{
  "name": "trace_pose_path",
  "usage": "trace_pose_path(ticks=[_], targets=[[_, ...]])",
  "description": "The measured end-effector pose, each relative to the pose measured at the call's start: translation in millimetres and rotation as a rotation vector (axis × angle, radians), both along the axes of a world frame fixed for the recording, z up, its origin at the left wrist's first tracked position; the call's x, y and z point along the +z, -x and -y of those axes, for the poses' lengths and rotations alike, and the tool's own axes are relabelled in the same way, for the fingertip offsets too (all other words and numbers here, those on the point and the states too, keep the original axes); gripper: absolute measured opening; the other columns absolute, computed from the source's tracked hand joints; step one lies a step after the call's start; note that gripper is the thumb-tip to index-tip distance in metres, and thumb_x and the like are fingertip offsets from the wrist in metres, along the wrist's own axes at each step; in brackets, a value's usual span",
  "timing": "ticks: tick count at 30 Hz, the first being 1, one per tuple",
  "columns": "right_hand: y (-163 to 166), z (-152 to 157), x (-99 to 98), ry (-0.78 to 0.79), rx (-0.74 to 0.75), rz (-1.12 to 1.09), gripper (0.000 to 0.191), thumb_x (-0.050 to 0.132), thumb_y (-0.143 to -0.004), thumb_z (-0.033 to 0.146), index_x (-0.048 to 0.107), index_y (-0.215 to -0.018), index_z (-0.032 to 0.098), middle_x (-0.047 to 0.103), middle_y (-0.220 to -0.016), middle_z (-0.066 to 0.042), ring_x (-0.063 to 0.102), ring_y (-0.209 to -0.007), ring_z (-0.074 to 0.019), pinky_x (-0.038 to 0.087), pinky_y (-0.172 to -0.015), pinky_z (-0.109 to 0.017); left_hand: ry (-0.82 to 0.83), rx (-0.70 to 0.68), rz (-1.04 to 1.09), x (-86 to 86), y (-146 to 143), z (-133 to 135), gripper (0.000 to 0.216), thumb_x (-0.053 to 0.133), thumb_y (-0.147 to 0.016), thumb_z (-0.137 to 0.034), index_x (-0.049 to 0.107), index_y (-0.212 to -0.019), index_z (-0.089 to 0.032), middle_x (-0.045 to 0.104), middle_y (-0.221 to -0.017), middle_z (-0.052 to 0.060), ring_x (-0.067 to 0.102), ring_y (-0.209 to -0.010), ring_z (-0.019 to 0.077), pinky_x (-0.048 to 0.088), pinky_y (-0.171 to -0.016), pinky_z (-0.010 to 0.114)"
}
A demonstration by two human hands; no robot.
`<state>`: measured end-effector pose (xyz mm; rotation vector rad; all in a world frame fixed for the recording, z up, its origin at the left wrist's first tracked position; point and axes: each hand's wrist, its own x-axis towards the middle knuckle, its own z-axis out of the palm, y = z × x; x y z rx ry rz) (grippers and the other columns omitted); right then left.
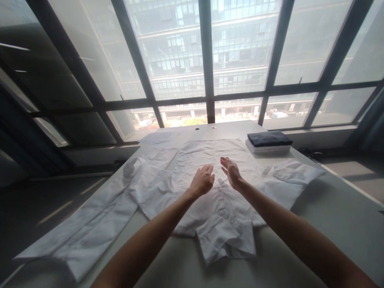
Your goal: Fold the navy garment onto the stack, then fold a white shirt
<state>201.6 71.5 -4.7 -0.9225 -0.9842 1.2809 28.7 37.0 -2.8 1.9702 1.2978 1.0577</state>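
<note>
A white shirt [192, 208] lies spread on the table, its collar end toward me and its sleeves out to both sides. Over the middle of it is my left hand [203, 179], fingers stretched out and pointing away from me. My right hand [230, 171] is a little to the right and farther out, palm turned inward, fingers extended. A narrow gap separates the two hands, and neither grips any cloth. Whether the fingertips touch the shirt, I cannot tell. Wrinkles run across the fabric around both hands.
Another white garment [99, 216] lies along the table's left side, partly hanging past the edge. A folded stack with a dark cloth [270, 139] on top sits at the back right. The white table [336, 224] reaches toward tall windows [177, 48].
</note>
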Motion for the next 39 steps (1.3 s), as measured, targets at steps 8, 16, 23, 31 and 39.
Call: trace_pose_path(ticks=[8,16,23,31,39], targets=[[4.1,-34.0,-23.1,0.317,0.109,-0.434,0.049,0.024,-0.107,0.049,0.064,-0.117,0.024,0.064,-0.136,-0.015,0.061,-0.132,-0.0228,0.051,-0.111,-0.049,-0.106,0.044,-0.325,-34.3,-28.3,-21.9,0.055,0.051,-0.100,-0.031,0.050,-0.153,-0.016,0.042,-0.161,0.024,0.027,-0.154,0.0417,0.007,-0.125,0.063],[-121.2,-66.8,-27.0,0.272,-0.226,-0.565,0.051,0.025,-0.108,0.057,0.047,-0.141,0.026,0.052,-0.149,-0.019,0.061,-0.132,-0.0241,0.052,-0.105,-0.057,-0.170,0.163,-0.750,-33.6,-30.9,-18.4,0.055,0.046,-0.105,-0.038,0.047,-0.156,-0.015,0.043,-0.163,0.018,0.035,-0.152,0.0344,0.027,-0.123,0.056],[-102.8,-75.8,-6.4,0.149,-0.414,-0.479,0.038,0.030,-0.109,0.047,0.057,-0.125,0.027,0.051,-0.153,-0.008,0.051,-0.140,-0.0152,0.045,-0.116,-0.043,-0.131,0.129,-0.607,-35.4,-30.5,-21.3,0.054,0.052,-0.103,-0.035,0.051,-0.152,-0.014,0.044,-0.161,0.021,0.035,-0.153,0.0369,0.024,-0.124,0.060],[3.4,-43.4,-20.5,0.337,0.264,-0.585,0.034,0.038,-0.107,0.041,0.062,-0.123,0.021,0.068,-0.120,-0.014,0.071,-0.112,-0.0236,0.065,-0.090,-0.044,0.090,0.143,0.619,-25.0,-22.1,-36.3,0.036,0.056,-0.093,-0.012,0.067,-0.126,-0.019,0.059,-0.149,0.014,0.047,-0.146,0.0277,0.028,-0.127,0.048],[-33.4,-53.3,-26.4,0.436,0.219,-0.630,0.038,0.031,-0.109,0.042,0.056,-0.129,0.022,0.057,-0.140,-0.019,0.066,-0.124,-0.0272,0.066,-0.083,-0.050,0.640,0.273,1.350,-9.9,40.1,-60.6,0.032,0.049,-0.094,-0.009,0.061,-0.123,-0.018,0.058,-0.144,0.022,0.066,-0.127,0.0299,0.059,-0.100,0.047]])
